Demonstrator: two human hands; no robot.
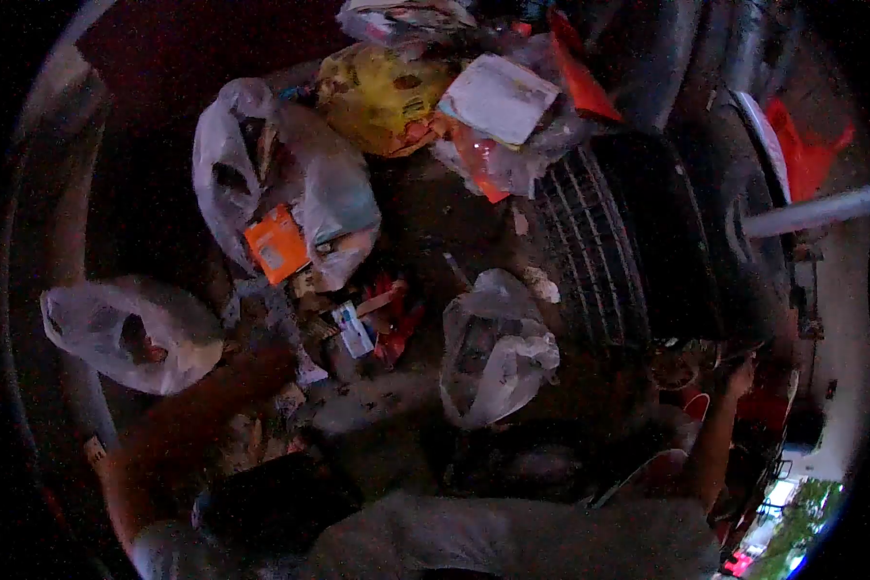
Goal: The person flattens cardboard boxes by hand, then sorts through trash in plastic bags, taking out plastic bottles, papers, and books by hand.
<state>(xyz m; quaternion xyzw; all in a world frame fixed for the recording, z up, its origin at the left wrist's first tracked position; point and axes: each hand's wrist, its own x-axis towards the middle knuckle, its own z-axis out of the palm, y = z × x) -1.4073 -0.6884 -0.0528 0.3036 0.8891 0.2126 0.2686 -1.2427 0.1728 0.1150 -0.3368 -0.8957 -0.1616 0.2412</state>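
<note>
My left forearm reaches in from the lower left, and my left hand (269, 324) is low among loose papers and small packets. It is too dark there to make out its fingers. Just above it are an orange box (276, 244) and a large whitish plastic bag (333, 184). To its right lie a small white-and-blue packet (354, 330) and a crumpled red item (394, 319). On the far right, my right hand (740, 375) is beside the lower end of a large black ribbed object, like a tyre (599, 251). Its fingers are too dim to read.
Another whitish bag (135, 333) lies at the left, and a clear plastic bag (498, 353) near the middle. Further back are a yellow bag (387, 97), a white paper packet (501, 97) and red-orange wrapping (582, 72). A pale bar (814, 212) sticks out at the right.
</note>
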